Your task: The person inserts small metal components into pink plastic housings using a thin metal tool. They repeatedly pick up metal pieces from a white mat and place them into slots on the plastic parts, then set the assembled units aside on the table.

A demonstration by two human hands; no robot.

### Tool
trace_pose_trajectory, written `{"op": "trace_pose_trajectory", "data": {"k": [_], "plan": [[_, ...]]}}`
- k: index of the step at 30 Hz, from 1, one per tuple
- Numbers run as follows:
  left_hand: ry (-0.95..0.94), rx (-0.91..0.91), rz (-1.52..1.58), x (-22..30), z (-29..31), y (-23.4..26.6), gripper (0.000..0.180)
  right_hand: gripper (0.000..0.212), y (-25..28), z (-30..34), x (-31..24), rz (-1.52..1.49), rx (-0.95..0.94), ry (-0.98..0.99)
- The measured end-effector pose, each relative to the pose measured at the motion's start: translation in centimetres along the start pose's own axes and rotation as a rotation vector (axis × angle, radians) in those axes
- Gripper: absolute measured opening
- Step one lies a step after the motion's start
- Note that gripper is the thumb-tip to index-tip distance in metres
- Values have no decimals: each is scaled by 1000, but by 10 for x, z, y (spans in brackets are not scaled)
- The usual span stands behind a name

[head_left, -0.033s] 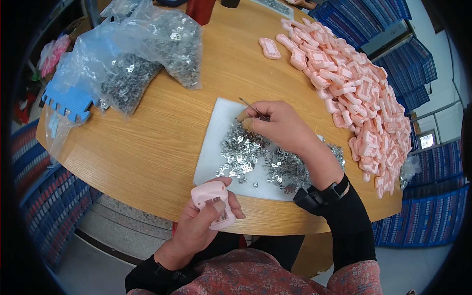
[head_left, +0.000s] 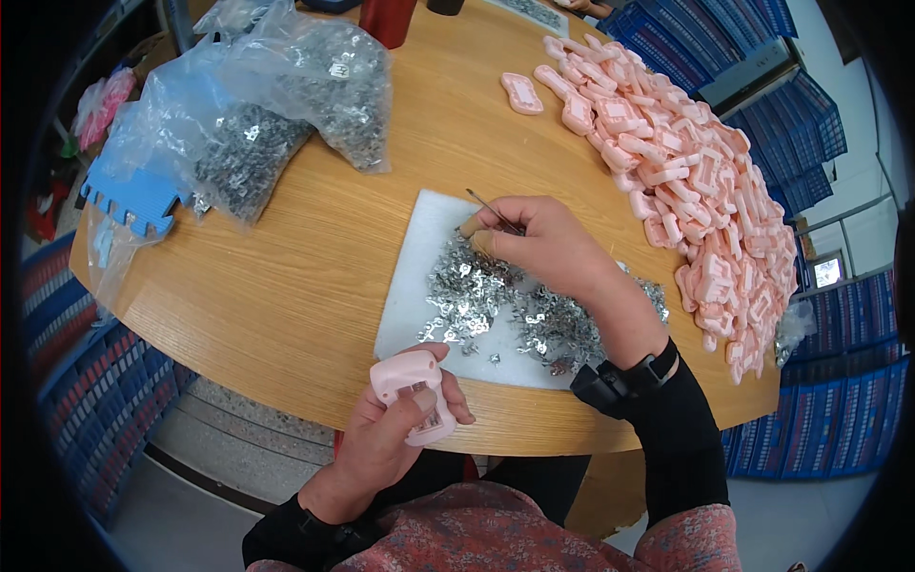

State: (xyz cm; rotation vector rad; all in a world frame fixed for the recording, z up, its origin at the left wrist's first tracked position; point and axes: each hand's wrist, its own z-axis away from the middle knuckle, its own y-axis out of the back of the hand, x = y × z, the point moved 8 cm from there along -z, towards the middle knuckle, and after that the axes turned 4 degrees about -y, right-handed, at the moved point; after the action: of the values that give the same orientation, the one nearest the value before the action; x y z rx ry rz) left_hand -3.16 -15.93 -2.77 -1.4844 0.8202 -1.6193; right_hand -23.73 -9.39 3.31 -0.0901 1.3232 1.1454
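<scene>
Red container [head_left: 388,21] stood on the tabletop [head_left: 286,296], far side; blue foam [head_left: 135,195] lay at its left edge. Blue trays [head_left: 810,434] flanked both sides. A screen [head_left: 828,273] glowed.

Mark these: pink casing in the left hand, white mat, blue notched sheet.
Pink casing [head_left: 408,372], head view: upper end of its shell.
White mat [head_left: 404,305], head view: bare left side.
Blue notched sheet [head_left: 141,197], head view: its middle.

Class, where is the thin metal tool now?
In the head view, the thin metal tool is in the right hand, just above centre, by the far edge of the metal pieces on the white sheet.
</scene>
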Motion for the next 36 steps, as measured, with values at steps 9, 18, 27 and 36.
{"op": "trace_pose_trajectory", "data": {"k": [9,18,27,36], "plan": [[-4,-19,3,0,0,-2,45,22,-2,18,17,-403,-132,-137],[-34,-25,-5,-1,0,-2,45,19,1,33,26,-610,-147,-170],[-24,-22,27,0,0,-1,44,13,81,124,57,-173,313,-168],[10,-71,33,-3,-4,-3,42,20,110,179,85,409,594,-298]]}}
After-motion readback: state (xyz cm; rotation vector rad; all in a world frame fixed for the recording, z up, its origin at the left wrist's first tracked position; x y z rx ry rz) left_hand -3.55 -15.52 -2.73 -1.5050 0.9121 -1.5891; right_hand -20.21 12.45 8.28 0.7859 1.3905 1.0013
